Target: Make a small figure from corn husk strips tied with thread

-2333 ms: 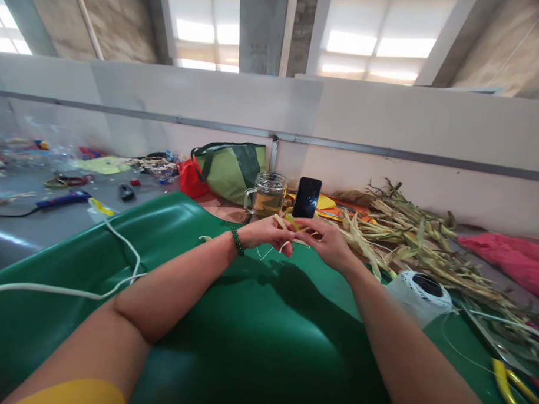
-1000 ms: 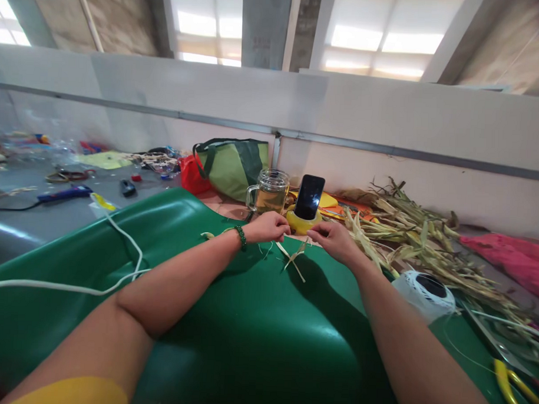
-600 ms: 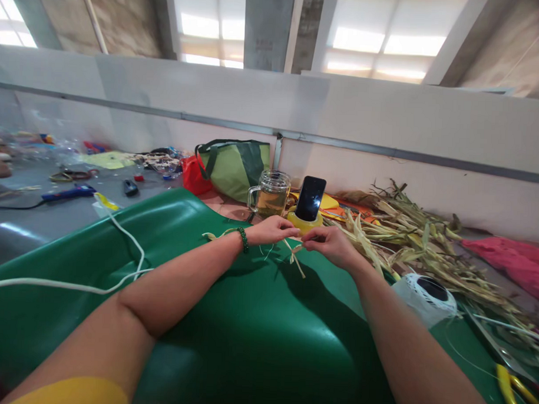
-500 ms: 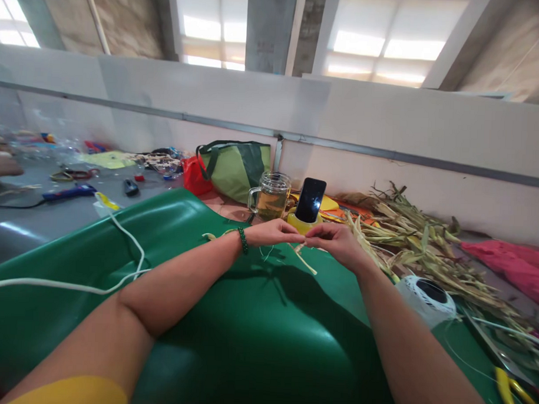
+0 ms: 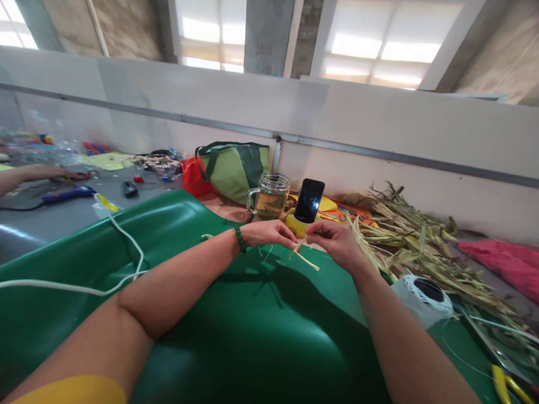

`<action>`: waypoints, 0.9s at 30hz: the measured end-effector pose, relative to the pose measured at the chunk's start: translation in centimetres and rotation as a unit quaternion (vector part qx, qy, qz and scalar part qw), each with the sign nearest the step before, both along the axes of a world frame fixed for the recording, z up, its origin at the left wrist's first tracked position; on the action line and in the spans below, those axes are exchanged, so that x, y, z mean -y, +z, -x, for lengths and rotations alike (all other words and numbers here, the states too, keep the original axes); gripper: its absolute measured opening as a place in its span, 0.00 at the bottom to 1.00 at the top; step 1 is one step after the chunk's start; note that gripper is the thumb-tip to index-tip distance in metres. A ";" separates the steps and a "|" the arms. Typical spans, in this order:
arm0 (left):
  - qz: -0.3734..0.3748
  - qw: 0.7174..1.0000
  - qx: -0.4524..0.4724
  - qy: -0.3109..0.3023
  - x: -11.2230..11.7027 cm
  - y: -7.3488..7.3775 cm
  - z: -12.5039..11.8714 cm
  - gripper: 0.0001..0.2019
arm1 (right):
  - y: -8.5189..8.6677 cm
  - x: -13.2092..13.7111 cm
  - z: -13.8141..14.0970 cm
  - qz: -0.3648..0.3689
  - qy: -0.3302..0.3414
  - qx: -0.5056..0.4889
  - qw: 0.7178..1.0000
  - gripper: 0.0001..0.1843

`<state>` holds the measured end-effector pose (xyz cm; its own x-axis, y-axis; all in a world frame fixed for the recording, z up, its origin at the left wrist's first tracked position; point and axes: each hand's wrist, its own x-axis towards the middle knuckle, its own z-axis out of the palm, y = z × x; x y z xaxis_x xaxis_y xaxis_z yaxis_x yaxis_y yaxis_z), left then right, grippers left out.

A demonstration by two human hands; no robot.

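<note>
Between my two hands is a thin, pale piece of dried corn husk [image 5: 307, 261], with one strip sticking out down to the right. My left hand [image 5: 268, 233], wearing a green bead bracelet at the wrist, pinches it from the left. Facing it, my right hand [image 5: 336, 242] pinches the upper part of the husk with thumb and forefinger. Fine white thread [image 5: 266, 254] trails under my left hand. Below both hands spreads a green sheet [image 5: 256, 325]. Just behind them a phone [image 5: 309, 200] stands upright in a yellow tape roll [image 5: 297, 225].
Behind my left hand stands a glass mug [image 5: 272, 197] of tea-coloured liquid beside a green bag [image 5: 235, 170]. Dried husks [image 5: 427, 243], a thread spool [image 5: 425, 296] and yellow-handled scissors [image 5: 508, 390] lie right. Another person's hand [image 5: 49, 172] is at far left, near a blue glue gun [image 5: 70, 193].
My hands have shifted slightly, the right one rising a little, and more of the husk piece shows between them. At far left the other person's hand has reached further in over the table.
</note>
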<state>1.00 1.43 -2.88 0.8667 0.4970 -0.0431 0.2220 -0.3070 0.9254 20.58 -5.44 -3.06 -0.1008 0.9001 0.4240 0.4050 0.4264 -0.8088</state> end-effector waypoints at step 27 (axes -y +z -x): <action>-0.243 0.968 -0.021 0.051 0.2 -0.3 -0.3 0.14 | 0.3 -1.2 -3.4 -0.126 -0.181 0.077 0.972 0.19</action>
<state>1.34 1.19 -3.17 0.8144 0.5508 0.1829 0.3092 -0.6785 0.6664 23.98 -4.22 -2.73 0.1246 0.7571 0.6413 0.6733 0.4102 -0.6151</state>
